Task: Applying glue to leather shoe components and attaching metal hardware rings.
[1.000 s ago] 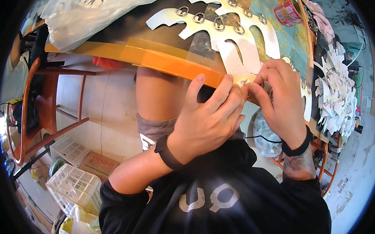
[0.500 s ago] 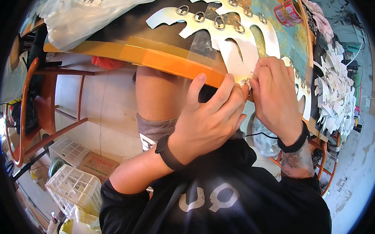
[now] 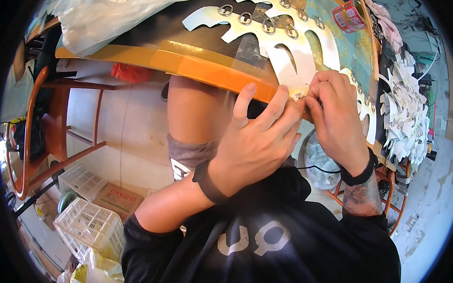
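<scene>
A flat white cut-out piece (image 3: 276, 42) with curved arms and several oval metal rings (image 3: 268, 26) lies at the table's near edge. Its narrow near end is folded up between my fingertips. My left hand (image 3: 254, 140) pinches that end from the left, with some fingers lifted and spread. From the right, my right hand (image 3: 339, 120) grips the same end with bent fingers. Whatever small part sits between the fingertips is mostly hidden. A second white piece (image 3: 329, 45) with rings lies just beyond, and another (image 3: 368, 109) to the right.
The dark table has an orange taped edge (image 3: 214, 73). A clear plastic bag (image 3: 106, 20) lies at the far left, a red tin (image 3: 348, 16) at the far right. Many white cut-outs are heaped (image 3: 409, 113) on the right. A wooden chair (image 3: 55, 120) and white crates (image 3: 91, 226) stand left.
The white piece and both hands appear shifted slightly right in the picture. My fingertips have closed nearer together at the folded end. Both hands keep their grip.
</scene>
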### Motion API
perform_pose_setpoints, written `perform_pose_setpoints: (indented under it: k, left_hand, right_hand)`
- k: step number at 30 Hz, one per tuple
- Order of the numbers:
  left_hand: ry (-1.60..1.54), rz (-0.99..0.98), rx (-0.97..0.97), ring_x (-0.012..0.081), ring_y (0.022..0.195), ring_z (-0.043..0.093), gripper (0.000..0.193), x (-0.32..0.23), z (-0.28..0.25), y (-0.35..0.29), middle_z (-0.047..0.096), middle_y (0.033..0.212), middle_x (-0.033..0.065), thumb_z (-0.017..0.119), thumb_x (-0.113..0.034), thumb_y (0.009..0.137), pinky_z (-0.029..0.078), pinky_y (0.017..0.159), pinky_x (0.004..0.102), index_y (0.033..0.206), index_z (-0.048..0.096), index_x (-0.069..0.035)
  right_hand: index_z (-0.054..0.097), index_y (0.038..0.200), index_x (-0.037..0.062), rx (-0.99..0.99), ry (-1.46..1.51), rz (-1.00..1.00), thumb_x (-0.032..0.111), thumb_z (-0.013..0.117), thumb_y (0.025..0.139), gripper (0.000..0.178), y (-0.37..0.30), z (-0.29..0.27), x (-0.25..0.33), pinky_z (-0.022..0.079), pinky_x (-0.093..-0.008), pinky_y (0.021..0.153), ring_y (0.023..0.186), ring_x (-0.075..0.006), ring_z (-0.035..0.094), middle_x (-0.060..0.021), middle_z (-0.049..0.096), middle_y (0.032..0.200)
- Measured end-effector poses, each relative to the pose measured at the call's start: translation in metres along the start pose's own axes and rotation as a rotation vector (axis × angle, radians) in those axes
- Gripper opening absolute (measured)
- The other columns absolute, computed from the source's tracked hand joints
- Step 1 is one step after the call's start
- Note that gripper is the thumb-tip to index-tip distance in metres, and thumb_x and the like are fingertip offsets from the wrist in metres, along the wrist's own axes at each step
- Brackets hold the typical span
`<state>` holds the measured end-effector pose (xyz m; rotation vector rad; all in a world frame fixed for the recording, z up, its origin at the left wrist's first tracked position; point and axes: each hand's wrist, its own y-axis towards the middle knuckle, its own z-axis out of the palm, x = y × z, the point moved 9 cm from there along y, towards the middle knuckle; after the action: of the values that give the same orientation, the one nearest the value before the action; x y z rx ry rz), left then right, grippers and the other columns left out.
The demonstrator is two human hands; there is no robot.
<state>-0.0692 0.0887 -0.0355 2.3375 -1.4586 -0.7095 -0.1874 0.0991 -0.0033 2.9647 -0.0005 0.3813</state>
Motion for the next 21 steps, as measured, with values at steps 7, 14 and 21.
perform_pose_setpoints:
  k: [7, 14, 21]
  left_hand:
    - [-0.007, 0.0, 0.015, 0.0162, 0.133, 0.057, 0.049, 0.0, -0.002, 0.003, 0.061, 0.116, -0.0002, 0.077, -0.035, 0.087, 0.017, 0.122, 0.0599, 0.13, 0.073, -0.011]
    - [-0.006, -0.016, 0.006, 0.0165, 0.132, 0.057, 0.049, -0.001, -0.001, 0.005, 0.061, 0.115, 0.0002, 0.078, -0.035, 0.087, 0.018, 0.122, 0.0589, 0.129, 0.074, -0.011]
    - [-0.009, -0.004, 0.008, 0.0166, 0.131, 0.058, 0.048, -0.001, -0.001, 0.004, 0.061, 0.115, -0.0002, 0.078, -0.034, 0.086, 0.018, 0.122, 0.0592, 0.128, 0.075, -0.011]
  right_hand:
    - [0.06, 0.104, 0.0033, -0.077, -0.146, -0.015, 0.005, 0.069, 0.092, 0.014, 0.006, -0.003, 0.0, 0.041, -0.0458, 0.088, 0.108, -0.0348, 0.057, -0.0131, 0.06, 0.115]
    - [0.064, 0.102, 0.0059, -0.077, -0.024, 0.068, 0.008, 0.071, 0.094, 0.011, -0.002, -0.017, -0.014, 0.04, -0.0436, 0.089, 0.107, -0.0314, 0.058, -0.0088, 0.061, 0.112]
    - [0.063, 0.103, 0.0035, 0.002, 0.012, 0.028, 0.007, 0.07, 0.093, 0.013, 0.0, -0.004, -0.006, 0.04, -0.0445, 0.089, 0.107, -0.0332, 0.056, -0.0106, 0.059, 0.112]
